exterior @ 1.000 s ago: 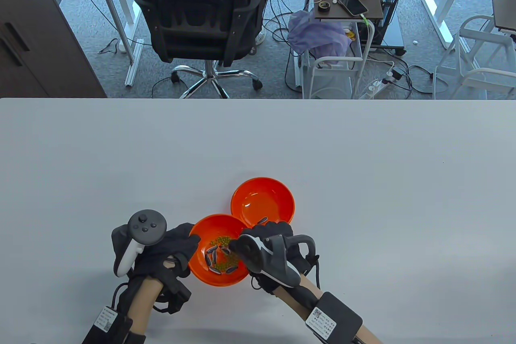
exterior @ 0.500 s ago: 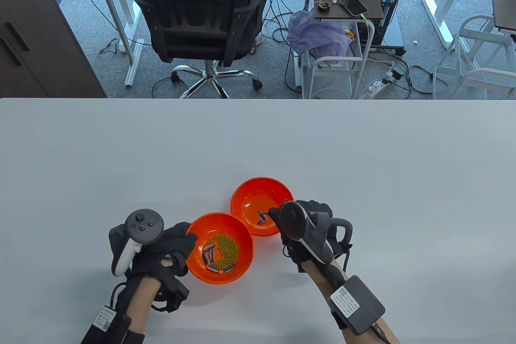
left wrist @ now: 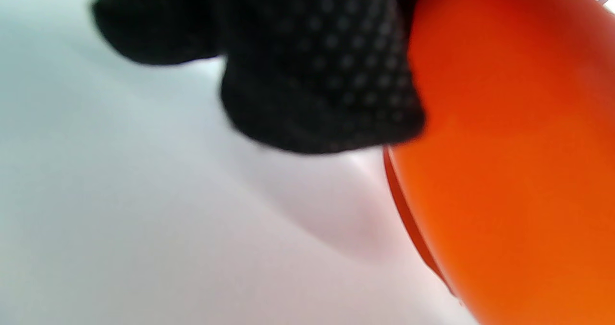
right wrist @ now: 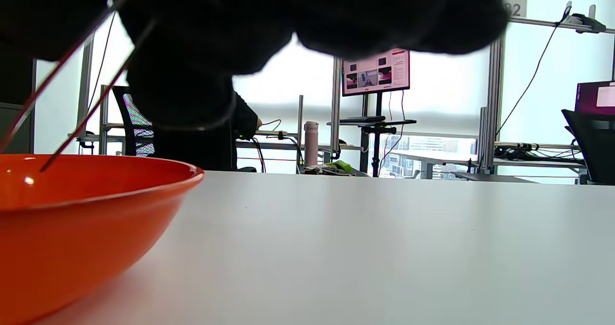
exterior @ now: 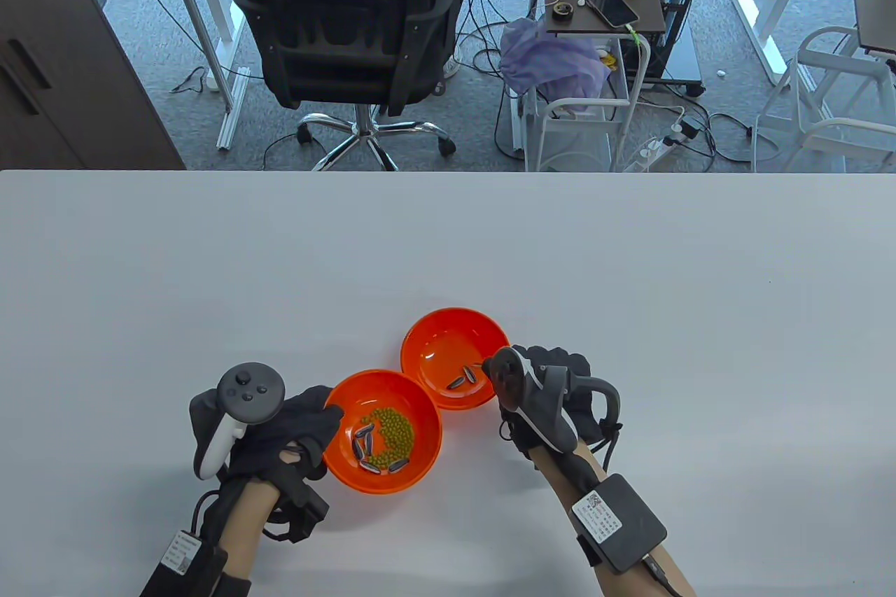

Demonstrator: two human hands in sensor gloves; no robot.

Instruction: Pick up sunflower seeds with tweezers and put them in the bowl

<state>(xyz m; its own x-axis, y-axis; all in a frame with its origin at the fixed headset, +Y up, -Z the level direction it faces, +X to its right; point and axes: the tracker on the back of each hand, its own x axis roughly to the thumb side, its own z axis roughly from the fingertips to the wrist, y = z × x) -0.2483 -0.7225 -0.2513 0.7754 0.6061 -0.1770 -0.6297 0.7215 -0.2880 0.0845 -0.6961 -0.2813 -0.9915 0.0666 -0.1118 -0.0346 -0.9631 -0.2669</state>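
From the table view, two orange bowls are seen touching: the near bowl (exterior: pixel 382 430) holds green beans and the remaining sunflower seeds (exterior: pixel 364 444), the far bowl (exterior: pixel 455 355) two delivered seeds. The right hand (exterior: pixel 553 390) is placed at the far bowl's right rim, so the seeds to be fetched lie to its near-left; their long axes run mostly front-to-back.

In the left wrist view, the near bowl's outer wall is pressed by the left hand (left wrist: pixel 307 65).

In the right wrist view, the tweezers (right wrist: pixel 72 89) are held with their arms apart over the far bowl; apparently nothing is gripped, though the tips are barely visible.
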